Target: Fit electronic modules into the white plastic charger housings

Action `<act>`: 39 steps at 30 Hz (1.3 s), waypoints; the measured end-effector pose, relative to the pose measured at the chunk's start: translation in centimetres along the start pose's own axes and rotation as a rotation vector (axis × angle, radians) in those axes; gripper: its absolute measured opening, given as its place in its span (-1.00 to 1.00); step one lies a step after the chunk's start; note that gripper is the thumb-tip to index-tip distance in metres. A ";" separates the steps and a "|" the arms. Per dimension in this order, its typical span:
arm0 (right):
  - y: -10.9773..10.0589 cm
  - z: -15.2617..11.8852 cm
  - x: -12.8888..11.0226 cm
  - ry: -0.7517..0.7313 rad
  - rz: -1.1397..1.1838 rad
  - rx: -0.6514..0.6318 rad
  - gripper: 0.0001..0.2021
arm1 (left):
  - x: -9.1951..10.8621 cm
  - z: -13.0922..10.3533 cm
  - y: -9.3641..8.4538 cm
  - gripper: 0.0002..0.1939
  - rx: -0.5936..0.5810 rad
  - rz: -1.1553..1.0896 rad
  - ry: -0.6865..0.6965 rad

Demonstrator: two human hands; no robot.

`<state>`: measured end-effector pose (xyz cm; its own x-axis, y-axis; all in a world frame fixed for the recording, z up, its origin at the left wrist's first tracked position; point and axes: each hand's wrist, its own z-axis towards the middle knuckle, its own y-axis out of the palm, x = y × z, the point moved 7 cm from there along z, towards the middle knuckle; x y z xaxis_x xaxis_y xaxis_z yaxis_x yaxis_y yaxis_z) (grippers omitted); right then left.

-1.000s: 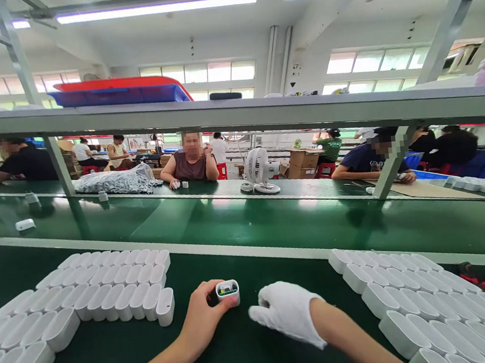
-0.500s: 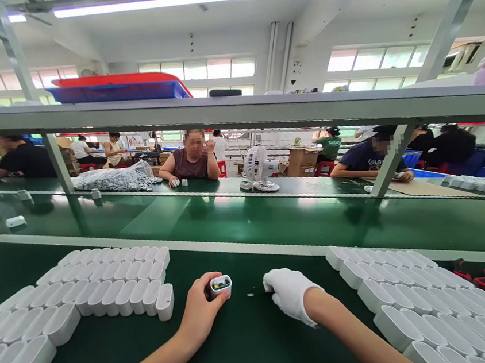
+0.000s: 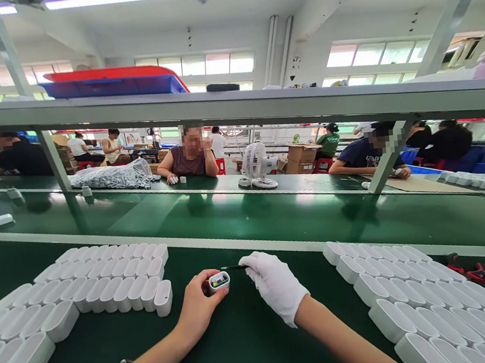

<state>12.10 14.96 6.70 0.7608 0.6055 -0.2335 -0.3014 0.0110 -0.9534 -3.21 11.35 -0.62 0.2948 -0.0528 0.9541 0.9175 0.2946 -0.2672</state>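
My bare left hand (image 3: 199,299) grips a small white oval housing (image 3: 219,282) between thumb and fingers. Its open top faces up and shows a circuit board with green and yellow parts inside. In my right hand (image 3: 275,285), which wears a white glove, is a thin dark pointed tool (image 3: 234,267), its exact kind unclear. The tool lies nearly level, and its tip points left, close above the housing's far rim; whether it touches cannot be told. Left of my left hand stand rows of white oval housings (image 3: 126,293).
More white housings (image 3: 409,285) stand in rows at the right, with red-and-black pliers (image 3: 468,268) behind them. A green belt (image 3: 229,217) runs beyond the pale rail. Overhead, a shelf (image 3: 234,104) carries red and blue trays (image 3: 115,84). Co-workers sit across, near a white fan (image 3: 256,165).
My right hand has moved left and away from me, bringing the thin tool to the housing. My left hand still holds the housing almost in place. The view has shifted slightly.
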 end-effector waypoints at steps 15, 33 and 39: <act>0.7 -0.5 -1.2 0.009 -0.346 0.009 -0.78 | -0.3 0.1 0.3 -0.64 -0.077 -0.024 -0.026; 0.7 0.3 -0.8 -0.150 -0.346 0.011 -0.80 | -0.3 0.2 0.8 -0.65 -0.137 -0.173 -0.074; 1.1 0.0 -0.8 -0.120 -0.352 0.018 -0.77 | -0.5 0.2 0.8 -0.66 -0.126 -0.213 -0.081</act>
<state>11.19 14.55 5.88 0.7472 0.6511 0.1334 -0.0442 0.2489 -0.9675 -2.63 11.80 -1.28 0.0742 -0.0228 0.9970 0.9841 0.1635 -0.0695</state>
